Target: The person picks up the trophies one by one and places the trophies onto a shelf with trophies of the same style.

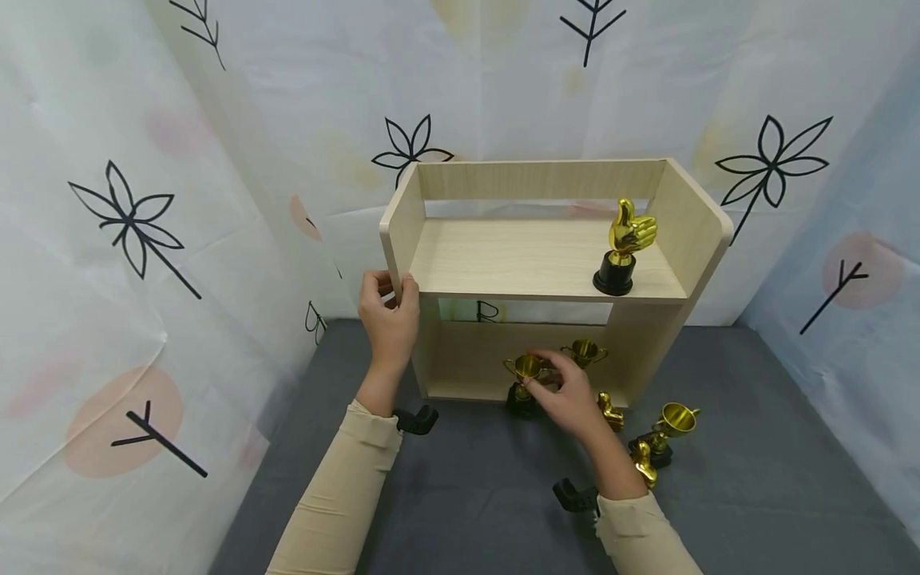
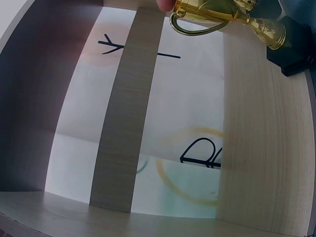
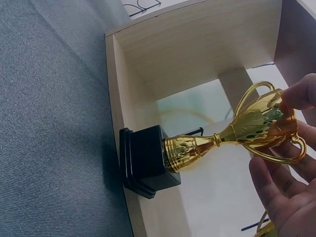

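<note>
My left hand (image 1: 389, 321) grips the left side edge of a pale wooden two-tier shelf (image 1: 496, 257), thumb and fingers around the panel. With my right hand (image 1: 568, 393) I pinch the rim and handle of a gold trophy cup (image 3: 261, 121). Its black stepped base (image 3: 148, 159) is at the front edge of the lower tier, and the cup stands upright in the head view. Just behind my right hand, a second gold trophy cup (image 1: 584, 351) is on the lower tier. A gold thumbs-up trophy (image 1: 631, 233) with a round black base stands on the upper tier's right side.
Right of the right forearm, another gold trophy cup (image 1: 676, 420) stands on the dark grey tabletop (image 1: 474, 503). Gold thumbs-up trophies (image 1: 644, 465) are near it, one partly behind my wrist. A patterned white cloth (image 1: 287, 104) hangs behind the shelf and along both sides.
</note>
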A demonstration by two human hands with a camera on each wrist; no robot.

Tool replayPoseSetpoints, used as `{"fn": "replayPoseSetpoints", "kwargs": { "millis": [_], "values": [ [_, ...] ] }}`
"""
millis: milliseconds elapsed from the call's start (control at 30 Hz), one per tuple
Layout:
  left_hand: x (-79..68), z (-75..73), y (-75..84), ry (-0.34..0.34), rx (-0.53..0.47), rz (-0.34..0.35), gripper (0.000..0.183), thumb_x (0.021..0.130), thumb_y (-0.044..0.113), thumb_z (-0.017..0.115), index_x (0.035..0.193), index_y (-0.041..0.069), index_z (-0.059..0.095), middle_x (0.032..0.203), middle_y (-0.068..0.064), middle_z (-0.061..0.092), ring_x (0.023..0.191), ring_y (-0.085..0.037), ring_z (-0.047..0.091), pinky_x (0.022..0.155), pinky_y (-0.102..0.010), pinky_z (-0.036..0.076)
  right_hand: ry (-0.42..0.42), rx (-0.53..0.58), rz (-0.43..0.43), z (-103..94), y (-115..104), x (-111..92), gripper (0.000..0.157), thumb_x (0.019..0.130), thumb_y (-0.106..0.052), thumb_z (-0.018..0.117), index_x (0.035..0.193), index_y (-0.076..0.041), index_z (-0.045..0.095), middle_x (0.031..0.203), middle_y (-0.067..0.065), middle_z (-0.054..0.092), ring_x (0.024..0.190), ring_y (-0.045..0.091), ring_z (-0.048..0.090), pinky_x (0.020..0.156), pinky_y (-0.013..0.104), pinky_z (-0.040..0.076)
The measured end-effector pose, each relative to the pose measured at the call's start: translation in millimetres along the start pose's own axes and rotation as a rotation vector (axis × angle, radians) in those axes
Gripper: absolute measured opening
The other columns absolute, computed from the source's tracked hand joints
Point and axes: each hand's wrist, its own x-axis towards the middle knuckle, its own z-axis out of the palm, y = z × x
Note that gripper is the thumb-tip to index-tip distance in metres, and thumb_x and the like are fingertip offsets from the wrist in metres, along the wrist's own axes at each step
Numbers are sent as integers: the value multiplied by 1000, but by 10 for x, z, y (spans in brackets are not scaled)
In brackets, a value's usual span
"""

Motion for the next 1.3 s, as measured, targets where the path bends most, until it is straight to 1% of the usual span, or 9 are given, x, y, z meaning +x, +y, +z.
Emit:
{"fn": "replayPoseSetpoints", "kwargs": {
  "millis": [100,233,400,500,633,867,967,1133,1300],
  "values": [
    [-5,-1,10,-1,4,-1,17,101,2,63,110,-11,58,106,-29,60,95,-36,67,84,-52,57,-6,-3,7,-1,3,4,46,96,-6,75,141,-6,65,142,20,64,112,37,71,95,54,59],
    [0,7,-12,5,2,2,16,101,0,63,110,-12,58,107,-30,60,96,-39,66,84,-56,57,-12,-9,15,0,10,13,48,96,-6,75,142,-3,64,142,20,63,107,36,72,94,51,59],
    [39,25,-188,16,7,16,16,101,3,65,110,-10,59,107,-29,61,97,-40,67,84,-60,57,-7,-19,21,3,11,25,48,97,-8,74,143,-1,63,143,20,63,106,35,71,95,52,59],
    [59,25,-285,16,7,31,19,101,7,67,111,-7,60,108,-27,62,98,-38,68,83,-58,58,-2,-27,17,5,11,36,47,97,-8,73,143,-1,63,143,20,63,108,36,70,96,55,58],
    [72,7,-347,13,6,50,20,101,13,69,109,-4,61,106,-23,64,97,-34,69,82,-55,60,2,-33,12,4,20,50,46,98,-9,73,142,-2,63,144,20,63,114,37,68,98,58,56],
    [71,-9,-366,5,5,62,20,101,15,70,108,-2,62,104,-20,64,97,-30,69,81,-49,60,10,-46,-17,15,52,56,47,97,-9,74,142,-2,64,143,20,64,118,39,67,97,58,57],
    [71,-7,-369,7,7,60,20,101,15,70,108,-2,62,104,-20,64,97,-31,70,81,-50,60,5,-64,-35,22,59,53,50,95,-9,77,142,-1,63,142,21,64,121,40,65,97,59,57],
    [69,-3,-358,10,4,52,22,100,15,70,109,-3,62,105,-21,64,97,-33,69,81,-52,60,-1,-72,-22,37,66,53,53,94,-15,81,143,-2,62,143,19,64,130,41,62,97,59,57],
    [70,1,-349,3,7,42,23,101,16,69,110,-3,61,106,-20,64,98,-31,69,82,-54,59,18,-72,-4,55,69,53,57,95,-17,82,146,-5,59,146,18,63,133,40,61,97,58,57]
  ]
}}
